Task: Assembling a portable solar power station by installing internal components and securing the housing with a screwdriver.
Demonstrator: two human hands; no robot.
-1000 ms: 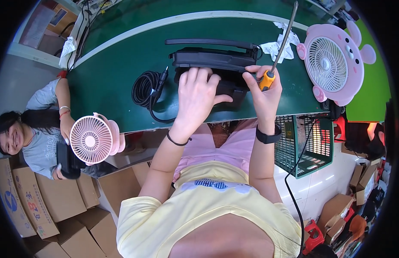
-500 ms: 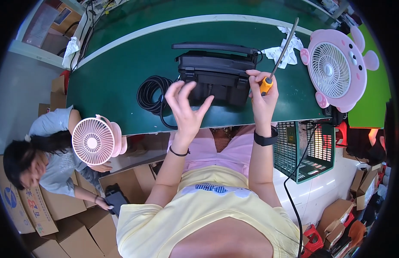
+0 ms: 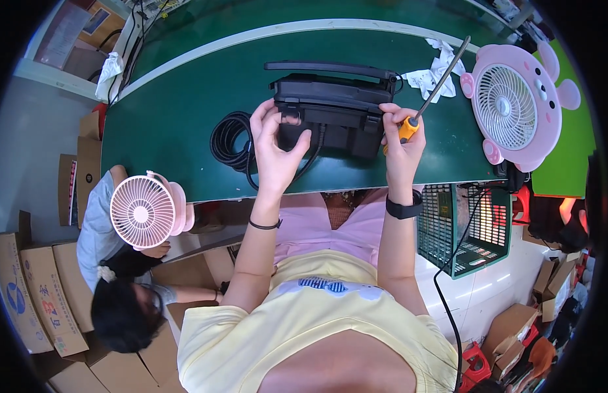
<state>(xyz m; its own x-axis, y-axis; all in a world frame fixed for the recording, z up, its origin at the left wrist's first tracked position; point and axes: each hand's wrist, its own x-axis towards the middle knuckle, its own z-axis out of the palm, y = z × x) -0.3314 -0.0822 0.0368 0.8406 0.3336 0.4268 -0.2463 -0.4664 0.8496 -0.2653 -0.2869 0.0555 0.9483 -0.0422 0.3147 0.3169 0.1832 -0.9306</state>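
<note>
A black plastic case (image 3: 337, 98) with a handle bar and front latches stands on the green workbench. Its black cable (image 3: 230, 141) lies coiled at its left, and one ribbed end runs up to the case front. My left hand (image 3: 278, 147) is at the left front corner, fingers curled on the latch there, thumb spread before the case. In my right hand (image 3: 402, 144) is a screwdriver (image 3: 409, 128) with a yellow-orange handle, its long metal shaft pointing up and right. The fingertips of that hand touch the right front edge of the case.
A pink animal-shaped fan (image 3: 507, 108) stands at the right, beside crumpled white paper (image 3: 435, 75). A smaller pink fan (image 3: 143, 213) is at the left bench edge. Below hangs a green crate (image 3: 464, 229). At the left a person (image 3: 130, 295) reaches into a cardboard box (image 3: 186, 275).
My left hand has moved up onto the left latch of the case. The case and screwdriver have shifted slightly. At the left, the person has bent down toward the cardboard box.
</note>
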